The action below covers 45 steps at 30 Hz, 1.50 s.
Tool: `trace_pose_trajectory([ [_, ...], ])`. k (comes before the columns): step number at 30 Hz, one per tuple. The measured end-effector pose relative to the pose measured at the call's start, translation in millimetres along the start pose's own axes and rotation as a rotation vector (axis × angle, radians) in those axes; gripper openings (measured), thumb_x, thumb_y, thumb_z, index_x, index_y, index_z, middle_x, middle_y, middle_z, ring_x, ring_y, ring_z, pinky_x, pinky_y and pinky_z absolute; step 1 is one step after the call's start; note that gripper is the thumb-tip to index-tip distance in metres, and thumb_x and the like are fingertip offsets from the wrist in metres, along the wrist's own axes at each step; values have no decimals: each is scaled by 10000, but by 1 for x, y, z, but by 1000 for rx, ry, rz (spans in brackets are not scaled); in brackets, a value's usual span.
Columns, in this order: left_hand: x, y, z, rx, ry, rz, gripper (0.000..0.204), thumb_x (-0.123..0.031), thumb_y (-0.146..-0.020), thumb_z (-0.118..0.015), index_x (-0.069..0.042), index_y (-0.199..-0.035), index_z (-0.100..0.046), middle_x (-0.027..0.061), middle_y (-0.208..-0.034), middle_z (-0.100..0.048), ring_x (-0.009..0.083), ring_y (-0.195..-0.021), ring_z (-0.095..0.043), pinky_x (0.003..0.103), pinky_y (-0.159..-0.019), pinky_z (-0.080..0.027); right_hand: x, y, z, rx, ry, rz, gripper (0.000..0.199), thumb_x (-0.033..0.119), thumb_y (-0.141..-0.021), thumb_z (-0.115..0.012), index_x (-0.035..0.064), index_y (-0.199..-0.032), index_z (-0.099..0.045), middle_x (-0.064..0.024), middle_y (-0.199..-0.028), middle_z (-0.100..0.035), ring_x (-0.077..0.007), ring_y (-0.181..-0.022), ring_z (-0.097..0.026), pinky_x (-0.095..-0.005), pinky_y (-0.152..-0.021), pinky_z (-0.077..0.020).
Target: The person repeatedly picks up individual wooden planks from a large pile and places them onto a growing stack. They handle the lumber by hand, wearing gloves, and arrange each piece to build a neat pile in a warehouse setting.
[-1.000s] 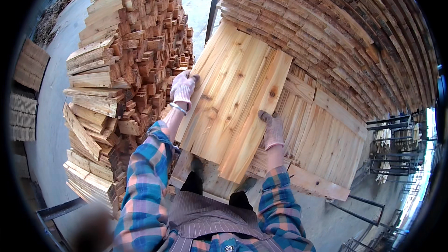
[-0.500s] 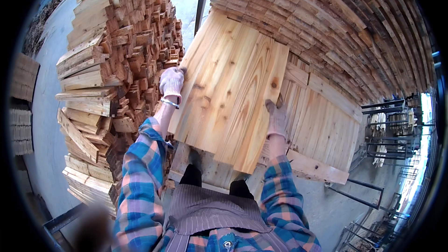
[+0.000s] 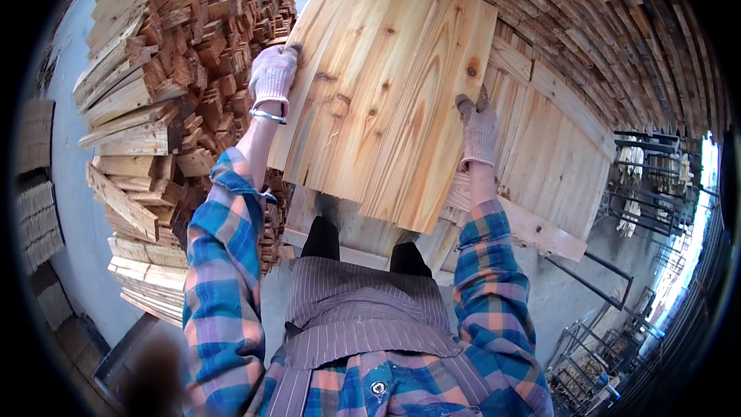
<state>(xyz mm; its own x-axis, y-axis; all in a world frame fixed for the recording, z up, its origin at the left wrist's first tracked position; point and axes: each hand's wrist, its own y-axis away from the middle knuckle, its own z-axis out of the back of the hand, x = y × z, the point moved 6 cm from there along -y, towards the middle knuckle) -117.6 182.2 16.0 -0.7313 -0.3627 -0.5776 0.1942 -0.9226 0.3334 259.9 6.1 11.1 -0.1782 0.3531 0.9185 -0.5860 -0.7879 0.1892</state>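
Between my hands is a wide panel of pale planks (image 3: 378,100), knotted and grained, with a stepped near edge. Gloved in light knit, my left hand (image 3: 273,75) is closed round its left edge. At its right edge, my right hand (image 3: 478,128) grips with the thumb on the top face; the other fingers are mostly hidden. The panel is held in front of my legs. Beneath and to its right lies another wooden panel (image 3: 559,139) with a cross batten (image 3: 544,229) along its near end.
On the left rises a tall stack of short boards (image 3: 131,93) with uneven ends. A high wall of stacked planks (image 3: 594,38) stands at the back right. Black metal racks (image 3: 648,185) stand farther right, and a metal bar (image 3: 590,282) juts out near the lower panel.
The panel appears larger and higher in the picture, its near edge raised. Both hands have spread slightly apart, still gripping its edges, and the whole view has shifted.
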Motion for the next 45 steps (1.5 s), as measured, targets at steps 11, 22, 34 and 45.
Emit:
trace_pose_trajectory([
  [11,-5,4,4,-136,-214,-76,509,-538,-907,-481,-107,-1042,-715,178,-1073,-673,360,-1042,-631,469,-905,-496,3,-1,-4,67,-18,36,414,141,-878,-653,-1,-1257,-567,-5,-771,-617,-67,-606,-487,-235,-544,-415],
  [22,88,280,-39,-669,1116,-34,877,-539,-926,-538,14,-1501,-175,218,-1539,-258,288,-1376,-370,379,-1059,-424,-7,-30,0,281,77,77,358,198,-860,-684,-23,-1120,-575,-43,-753,-631,-137,-626,-547,-299,-585,-447],
  [34,48,313,-159,-290,667,755,729,-511,-886,-621,-67,-1426,-415,166,-907,-659,261,-766,-645,363,-668,-520,1,-12,-5,282,-40,95,388,156,-874,-615,-39,-1203,-547,-78,-962,-645,-166,-793,-575,-299,-714,-477],
  [45,75,312,-130,-255,798,203,826,-468,-865,-678,-4,-1444,-313,84,-892,-587,249,-852,-594,352,-740,-481,27,32,-27,-36,-43,20,586,182,-858,-584,5,-1402,-454,-115,-1207,-602,-228,-984,-581,-340,-874,-488],
])
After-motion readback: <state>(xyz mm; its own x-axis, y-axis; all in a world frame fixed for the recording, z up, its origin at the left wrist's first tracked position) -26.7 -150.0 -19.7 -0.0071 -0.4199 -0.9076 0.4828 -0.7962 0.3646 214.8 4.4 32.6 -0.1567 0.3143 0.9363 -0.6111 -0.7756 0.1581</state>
